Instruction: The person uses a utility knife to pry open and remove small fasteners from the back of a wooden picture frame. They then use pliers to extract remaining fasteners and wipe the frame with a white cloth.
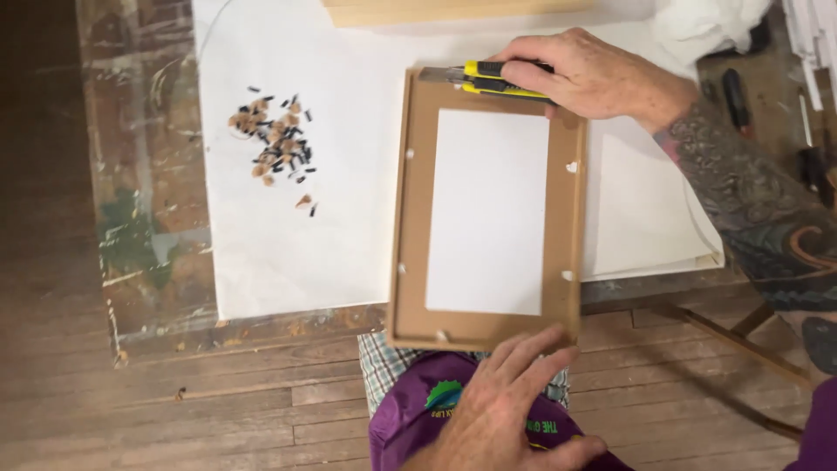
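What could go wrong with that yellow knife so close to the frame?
The right hand presses the yellow utility knife at the brown frame's top edge. If it slips, the blade might scratch the white sheet inside. The left hand holds the bottom edge, which hangs past the table, so the frame might tip.

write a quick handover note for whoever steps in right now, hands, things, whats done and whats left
Right hand: closed on the yellow utility knife, blade at the picture frame's top edge.
Left hand: open, fingers steadying the frame's near edge.
Frame lies face down on white paper, white sheet inside.
Done: small tabs and scraps piled at left.
Left: a few white bits remain on the frame rim.
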